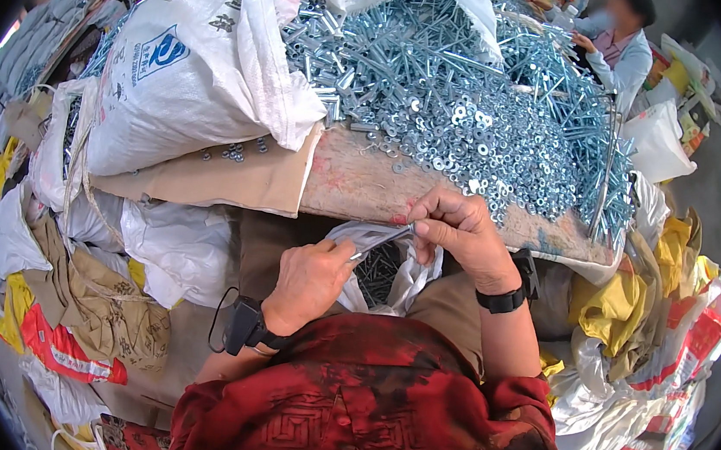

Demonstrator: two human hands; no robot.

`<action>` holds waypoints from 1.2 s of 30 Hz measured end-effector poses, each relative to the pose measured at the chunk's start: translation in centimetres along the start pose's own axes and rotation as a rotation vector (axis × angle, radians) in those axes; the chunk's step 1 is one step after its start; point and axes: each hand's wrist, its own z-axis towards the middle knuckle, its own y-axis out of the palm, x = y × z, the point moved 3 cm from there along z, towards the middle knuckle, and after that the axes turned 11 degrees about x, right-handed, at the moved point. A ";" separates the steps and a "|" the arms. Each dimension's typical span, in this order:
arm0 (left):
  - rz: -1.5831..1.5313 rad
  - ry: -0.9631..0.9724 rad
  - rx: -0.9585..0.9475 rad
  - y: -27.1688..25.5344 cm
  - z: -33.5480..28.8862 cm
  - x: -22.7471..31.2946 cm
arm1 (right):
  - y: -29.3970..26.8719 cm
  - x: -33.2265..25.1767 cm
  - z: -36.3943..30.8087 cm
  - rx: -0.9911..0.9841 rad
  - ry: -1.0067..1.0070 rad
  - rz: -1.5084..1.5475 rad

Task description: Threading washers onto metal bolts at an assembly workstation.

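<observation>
A long thin metal bolt (pixel 383 242) slants between my two hands, just off the table's near edge. My left hand (pixel 312 278) is closed round its lower left end. At the upper right end, the thumb and fingers of my right hand (pixel 457 232) pinch the tip. Whether a small part such as a washer sits there is too small to tell. Beneath both hands an open white bag (pixel 411 284) rests at my lap, with dark, thin screw-like pieces (pixel 380 272) inside. A loose heap of washers (pixel 472 149) lies on the table beyond my right hand.
Long bolts (pixel 445 68) and metal sleeves (pixel 322 35) are heaped on the worn table (pixel 356 177). A full white woven sack (pixel 192 79) lies on cardboard (pixel 252 176) at the left. Another person (pixel 625 51) sits at the far right. Crumpled sacks (pixel 630 312) flank me.
</observation>
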 end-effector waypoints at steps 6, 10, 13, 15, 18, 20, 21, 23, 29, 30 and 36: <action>0.050 0.049 0.057 -0.1 -0.2 -1.8 | 1.4 -0.1 1.5 -0.140 0.034 -0.076; 0.009 0.083 0.125 -0.7 -0.2 -3.1 | 3.9 -0.3 2.9 -0.303 0.192 0.156; -0.101 0.118 0.183 -1.4 -0.3 -3.3 | 4.1 0.2 5.4 -0.442 0.093 0.070; -0.453 -0.176 0.123 -0.9 -0.7 -4.3 | 3.6 1.9 8.4 -0.248 0.117 -0.021; -0.748 -0.494 0.054 -0.4 -0.6 -5.5 | 3.2 3.6 12.4 0.401 -0.308 -1.196; -0.769 -0.590 0.007 -0.6 -0.5 -5.8 | 4.4 5.3 13.9 0.520 -0.451 -1.362; -0.776 -0.622 0.009 -0.7 -0.3 -5.6 | 3.9 7.2 14.9 0.522 -0.575 -1.407; -0.789 -0.624 0.019 -1.1 -0.9 -6.1 | 5.8 6.0 14.8 0.572 -0.554 -1.411; -0.644 -0.546 -0.052 0.1 -0.4 -5.6 | 4.7 5.0 15.0 0.549 -0.416 -1.292; -0.657 -0.558 -0.058 0.1 -0.4 -5.3 | 4.7 5.1 15.5 0.555 -0.412 -1.295; -0.624 -0.536 -0.063 -0.1 0.0 -4.1 | 3.7 5.5 15.0 0.630 -0.552 -1.153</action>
